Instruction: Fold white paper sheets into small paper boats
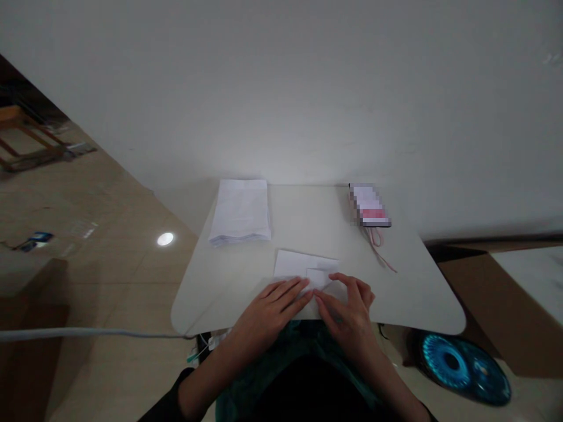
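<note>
A sheet of white paper (pixel 292 264) with a folded flap (pixel 317 276) lies near the table's front edge. My left hand (pixel 277 303) rests flat on its left part, fingers stretched out and close together. On the right side of the sheet, my right hand (pixel 350 310) has its index finger and thumb on the folded part, with the other fingers curled. Both thumbs come close to each other at the sheet's lower middle. My hands cover the lower edge of the paper.
A stack of white paper (pixel 241 211) lies at the table's back left. At the back right is a phone (pixel 372 205) with a pink cord (pixel 376 243). The white table (pixel 308 223) stands against a wall. A cardboard box (pixel 505 310) is on the right.
</note>
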`<action>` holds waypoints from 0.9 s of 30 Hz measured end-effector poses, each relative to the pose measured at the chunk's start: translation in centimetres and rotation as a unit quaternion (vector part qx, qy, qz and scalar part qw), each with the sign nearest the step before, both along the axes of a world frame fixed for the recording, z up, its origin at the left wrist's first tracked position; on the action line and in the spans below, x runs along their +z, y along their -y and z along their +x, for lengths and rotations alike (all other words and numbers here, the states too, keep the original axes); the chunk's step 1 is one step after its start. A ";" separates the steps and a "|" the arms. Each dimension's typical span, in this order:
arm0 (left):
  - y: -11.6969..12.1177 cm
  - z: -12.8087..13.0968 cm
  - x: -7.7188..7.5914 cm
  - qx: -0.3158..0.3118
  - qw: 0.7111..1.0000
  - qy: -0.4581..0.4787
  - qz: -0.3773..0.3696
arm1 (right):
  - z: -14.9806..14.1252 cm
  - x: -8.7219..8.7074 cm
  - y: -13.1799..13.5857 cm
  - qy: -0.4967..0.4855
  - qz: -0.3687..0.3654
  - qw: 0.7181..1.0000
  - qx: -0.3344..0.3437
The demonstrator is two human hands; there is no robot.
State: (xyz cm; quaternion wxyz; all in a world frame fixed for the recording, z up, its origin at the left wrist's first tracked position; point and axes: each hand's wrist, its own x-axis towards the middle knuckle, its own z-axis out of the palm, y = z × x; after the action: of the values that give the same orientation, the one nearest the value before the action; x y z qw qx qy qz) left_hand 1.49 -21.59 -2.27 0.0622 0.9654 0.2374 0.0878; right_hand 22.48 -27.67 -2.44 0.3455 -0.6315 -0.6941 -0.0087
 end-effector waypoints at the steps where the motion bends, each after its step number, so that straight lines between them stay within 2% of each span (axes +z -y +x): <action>1: 0.0 0.0 0.0 -0.003 1.000 -0.001 0.001 | 0.0 -0.1 0.0 -0.001 0.000 1.000 -0.006; 8: 0.0 0.0 -0.1 -0.016 1.000 -0.009 0.025 | 0.5 -0.2 0.1 0.009 -0.023 0.995 -0.098; 15: 0.0 0.1 -0.4 -0.015 0.999 -0.011 0.028 | 1.6 -0.5 -0.8 0.035 -0.008 0.988 -0.150; 21: -0.1 0.1 -0.3 -0.013 1.000 0.006 0.005 | 1.6 -0.1 -0.8 0.024 -0.006 0.994 -0.110; 27: 0.2 0.2 -0.1 0.000 1.000 -0.005 -0.010 | 0.4 -0.5 0.8 0.025 0.032 0.999 -0.020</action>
State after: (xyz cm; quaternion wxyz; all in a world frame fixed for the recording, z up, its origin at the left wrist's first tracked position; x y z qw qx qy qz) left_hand 1.65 -21.75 -2.35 0.0703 0.9653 0.2383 0.0804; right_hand 22.88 -28.47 -2.96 0.3481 -0.6335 -0.6889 -0.0540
